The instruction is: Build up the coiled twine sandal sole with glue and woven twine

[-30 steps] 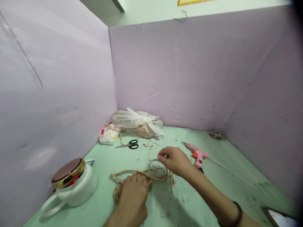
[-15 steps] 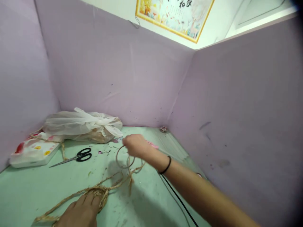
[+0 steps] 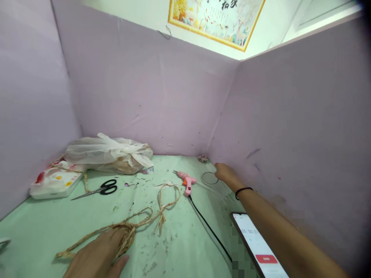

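My left hand point(image 3: 97, 251) lies over a bundle of braided straw rope point(image 3: 129, 236), fingers curled on it and thumb out to the side. From the bundle, one strand runs to a knotted loop point(image 3: 169, 203) with frayed ends. My right hand point(image 3: 223, 172) is closed on the right edge of a thin round metal ring point(image 3: 210, 183), low over the far right of the table. A pink glue gun point(image 3: 188, 182) with a black cord lies left of the ring, its nozzle pointing left.
Black-handled scissors point(image 3: 108, 188) lie at the left, before a tied white plastic bag point(image 3: 107, 152) and a white packet point(image 3: 58, 184). A phone with a lit screen point(image 3: 256, 243) sits under my right forearm. Lilac panels point(image 3: 162, 88) enclose the green table point(image 3: 162, 251). A small round item point(image 3: 203, 158) stands in the far corner.
My right hand has carried the ring rightward, away from the rope loop, uncovering the glue gun and the phone. My left hand stays on the rope bundle. The view has shifted slightly.
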### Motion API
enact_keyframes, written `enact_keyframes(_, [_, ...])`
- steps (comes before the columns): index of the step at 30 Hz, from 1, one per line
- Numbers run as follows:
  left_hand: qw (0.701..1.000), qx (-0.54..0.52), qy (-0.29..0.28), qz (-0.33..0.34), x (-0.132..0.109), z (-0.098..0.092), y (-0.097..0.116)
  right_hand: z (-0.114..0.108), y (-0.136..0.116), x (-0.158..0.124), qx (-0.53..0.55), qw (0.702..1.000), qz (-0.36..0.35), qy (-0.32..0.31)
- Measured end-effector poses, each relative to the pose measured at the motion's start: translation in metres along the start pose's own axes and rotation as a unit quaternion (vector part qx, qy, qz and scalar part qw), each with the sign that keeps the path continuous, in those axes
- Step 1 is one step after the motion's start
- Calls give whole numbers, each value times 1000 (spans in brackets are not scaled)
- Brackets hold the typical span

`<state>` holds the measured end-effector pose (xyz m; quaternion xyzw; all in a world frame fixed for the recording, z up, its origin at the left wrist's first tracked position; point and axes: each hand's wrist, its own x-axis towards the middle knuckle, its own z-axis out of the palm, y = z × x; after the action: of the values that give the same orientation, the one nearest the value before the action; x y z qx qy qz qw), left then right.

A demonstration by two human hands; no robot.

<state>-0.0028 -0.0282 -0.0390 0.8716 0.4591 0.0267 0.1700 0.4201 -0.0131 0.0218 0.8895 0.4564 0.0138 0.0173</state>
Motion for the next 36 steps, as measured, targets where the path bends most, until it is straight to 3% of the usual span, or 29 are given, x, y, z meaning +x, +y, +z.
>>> enact_keyframes(4, [999, 23, 12, -48, -8, -20, -4, -6, -14, -18, 82, 996, -24, 40])
enact_keyframes(8, [995, 50, -17, -82, -10, -21, -21, -6, -40, -78, 217, 971, -96, 34])
enact_keyframes(10, [998, 30, -14, -58, -10, -18, -26, -1, -56, -123, 435, 884, -159, -54])
enact_keyframes(13, [999, -2, 0, -38, -11, -16, -24, 15, -88, -184, 573, 779, -150, -206])
enact_keyframes(17, [997, -56, -17, -43, -12, -19, -21, 44, -131, -224, 685, 614, -6, -392])
enact_keyframes(20, [981, -167, 10, -98, -10, -18, -26, 57, -156, -226, 712, 558, 51, -423])
enact_keyframes(22, [954, -266, 41, -130, -6, -15, -28, 60, -167, -221, 733, 523, 55, -432])
enact_keyframes(25, [914, -376, 61, -139, 1, -7, -25, 58, -176, -212, 745, 497, 57, -442])
enact_keyframes(29, [880, -454, 29, -134, 5, -3, -11, 61, -181, -209, 746, 500, 36, -439])
enact_keyframes(31, [855, -502, 10, -131, 5, -5, -6, 65, -182, -209, 764, 501, 23, -406])
enact_keyframes(34, [796, -590, 1, -136, 3, -9, -5, 69, -181, -207, 802, 508, 20, -315])
enact_keyframes(36, [755, -640, 6, -142, 3, -10, -5, 69, -180, -205, 811, 509, 11, -289])
